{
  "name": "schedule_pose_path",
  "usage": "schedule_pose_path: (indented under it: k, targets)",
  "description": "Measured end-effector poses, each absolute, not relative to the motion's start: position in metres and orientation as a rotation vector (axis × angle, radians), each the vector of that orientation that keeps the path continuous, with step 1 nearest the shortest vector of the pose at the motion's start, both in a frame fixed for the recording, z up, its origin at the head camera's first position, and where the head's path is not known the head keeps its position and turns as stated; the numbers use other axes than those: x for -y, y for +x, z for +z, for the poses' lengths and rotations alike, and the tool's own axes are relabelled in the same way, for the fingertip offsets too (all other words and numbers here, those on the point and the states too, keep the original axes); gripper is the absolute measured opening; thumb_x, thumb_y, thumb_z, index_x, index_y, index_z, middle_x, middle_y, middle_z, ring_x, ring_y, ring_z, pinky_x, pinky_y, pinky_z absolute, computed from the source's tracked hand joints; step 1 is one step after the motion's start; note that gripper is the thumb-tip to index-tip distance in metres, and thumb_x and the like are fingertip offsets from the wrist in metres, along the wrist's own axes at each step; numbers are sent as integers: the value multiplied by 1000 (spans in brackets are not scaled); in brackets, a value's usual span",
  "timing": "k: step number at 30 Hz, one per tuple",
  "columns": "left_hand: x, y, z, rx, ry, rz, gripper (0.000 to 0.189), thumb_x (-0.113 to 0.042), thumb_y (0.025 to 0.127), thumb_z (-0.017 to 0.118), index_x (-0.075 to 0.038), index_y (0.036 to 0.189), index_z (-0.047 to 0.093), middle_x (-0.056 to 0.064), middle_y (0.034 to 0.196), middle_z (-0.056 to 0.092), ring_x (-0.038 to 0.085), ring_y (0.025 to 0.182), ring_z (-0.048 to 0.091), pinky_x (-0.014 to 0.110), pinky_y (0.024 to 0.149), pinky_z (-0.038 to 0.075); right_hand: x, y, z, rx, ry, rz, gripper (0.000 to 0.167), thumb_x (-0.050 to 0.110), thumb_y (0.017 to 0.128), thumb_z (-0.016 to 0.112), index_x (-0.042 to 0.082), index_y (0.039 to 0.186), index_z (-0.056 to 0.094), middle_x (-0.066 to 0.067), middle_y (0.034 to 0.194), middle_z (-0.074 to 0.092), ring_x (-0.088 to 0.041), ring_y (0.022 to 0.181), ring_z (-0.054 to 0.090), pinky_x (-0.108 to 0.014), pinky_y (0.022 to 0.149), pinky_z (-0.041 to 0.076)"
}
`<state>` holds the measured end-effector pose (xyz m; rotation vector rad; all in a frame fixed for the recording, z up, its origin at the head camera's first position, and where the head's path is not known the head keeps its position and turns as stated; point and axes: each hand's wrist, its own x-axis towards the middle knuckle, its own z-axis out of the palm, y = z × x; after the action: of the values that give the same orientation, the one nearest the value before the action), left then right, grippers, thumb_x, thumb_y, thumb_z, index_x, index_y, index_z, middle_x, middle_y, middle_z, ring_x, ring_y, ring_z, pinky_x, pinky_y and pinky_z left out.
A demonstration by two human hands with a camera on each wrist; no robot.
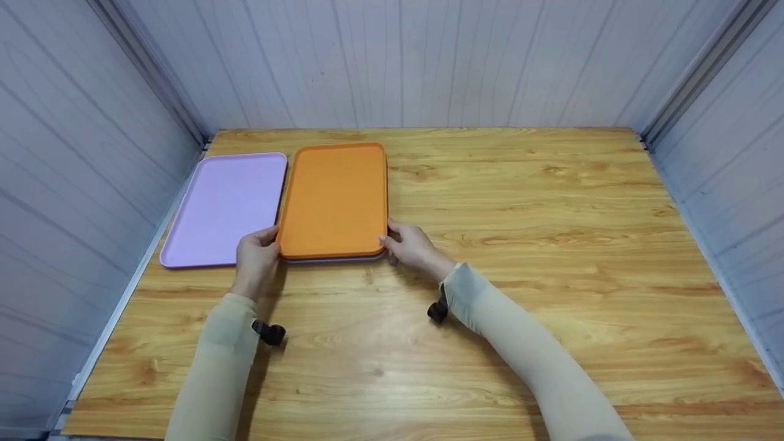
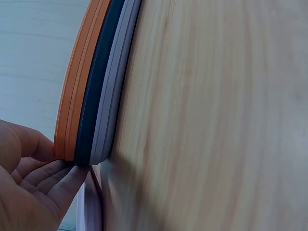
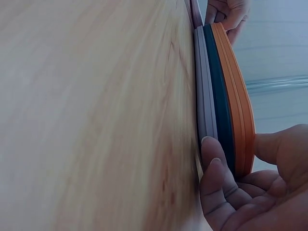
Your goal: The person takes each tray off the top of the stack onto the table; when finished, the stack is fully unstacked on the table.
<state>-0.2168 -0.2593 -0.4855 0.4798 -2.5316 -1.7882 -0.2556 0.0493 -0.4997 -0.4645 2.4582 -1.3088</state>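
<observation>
A stack of rectangular trays lies on the wooden table, with an orange tray (image 1: 337,202) on top. Edge on, a dark teal tray (image 2: 98,91) shows under the orange layers, and pale purple tray edges (image 3: 205,86) form the bottom. My left hand (image 1: 256,254) grips the stack's near left corner, thumb at the orange edge and fingers against the teal one. At the near right corner, my right hand (image 1: 413,245) holds the stack, its thumb on the orange rim and its fingers curled along the side down to the purple edges.
Close on the left of the stack lies a light purple tray (image 1: 226,208), its near right corner partly behind my left hand. White panel walls (image 1: 404,61) enclose the table (image 1: 520,245) at the back and both sides.
</observation>
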Motion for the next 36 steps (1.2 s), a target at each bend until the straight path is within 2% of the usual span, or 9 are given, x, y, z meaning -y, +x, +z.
schedule_pose_path:
  k: [5, 14, 20, 28, 29, 33, 35, 36]
  targets:
    - [265, -216, -485, 2592, 485, -1691, 49, 5, 89, 43, 5, 138, 50, 20, 138, 52, 23, 128, 47, 30, 103, 43, -43, -256, -500, -2473, -493, -1293, 63, 27, 102, 53, -2, 150, 26, -15, 73, 68, -19, 61, 63, -25, 59, 51]
    - [267, -216, -484, 2570, 551, -1650, 44, 4, 91, 47, 4, 134, 55, 20, 134, 56, 23, 126, 50, 31, 103, 43, -38, -257, -500, -2478, -494, -1264, 63, 29, 102, 52, -1, 151, 26, -11, 76, 68, -21, 65, 65, -27, 62, 53]
    - [267, -216, -484, 2599, 574, -1557, 43, 2, 90, 49, 2, 132, 58, 17, 132, 58, 22, 126, 50, 32, 104, 43, -36, -256, -501, -2468, -477, -1284, 62, 28, 102, 52, 1, 151, 25, -10, 92, 68, -20, 65, 65, -26, 59, 53]
    - [268, -214, -483, 2562, 586, -1595, 44, 6, 90, 47, 2, 133, 57, 17, 134, 57, 22, 127, 49, 32, 104, 42, -32, -254, -501, -2431, -465, -1309, 63, 28, 102, 51, 4, 153, 23, -17, 128, 60, -18, 65, 65, -28, 55, 54]
    - [269, -214, -483, 2559, 586, -1599, 45, 6, 90, 47, 2, 133, 56, 17, 134, 56, 22, 127, 49, 32, 104, 42, -32, -254, -501, -2433, -465, -1300, 63, 29, 102, 51, 3, 153, 23, -18, 125, 61, -17, 63, 64, -27, 55, 54]
    - [271, -214, -484, 2595, 560, -1562, 45, 4, 90, 46, 1, 134, 56, 17, 135, 56, 22, 128, 48, 32, 105, 42, -32, -254, -500, -2478, -471, -1254, 63, 30, 102, 51, 1, 152, 26, -17, 136, 55, -12, 55, 58, -25, 51, 51]
    - [272, -213, -484, 2610, 556, -1551, 45, 3, 91, 46, 0, 135, 56, 16, 135, 56, 22, 128, 48, 32, 105, 42, -32, -254, -499, -2480, -475, -1250, 62, 29, 102, 51, 1, 152, 26, -18, 133, 58, -12, 52, 56, -25, 50, 50]
    - [272, -213, -483, 2610, 558, -1564, 45, 3, 91, 46, 0, 135, 55, 16, 136, 55, 22, 128, 48, 32, 105, 42, -31, -254, -499, -2482, -479, -1252, 62, 29, 102, 52, 0, 151, 26, -18, 136, 55, -11, 51, 55, -25, 49, 50]
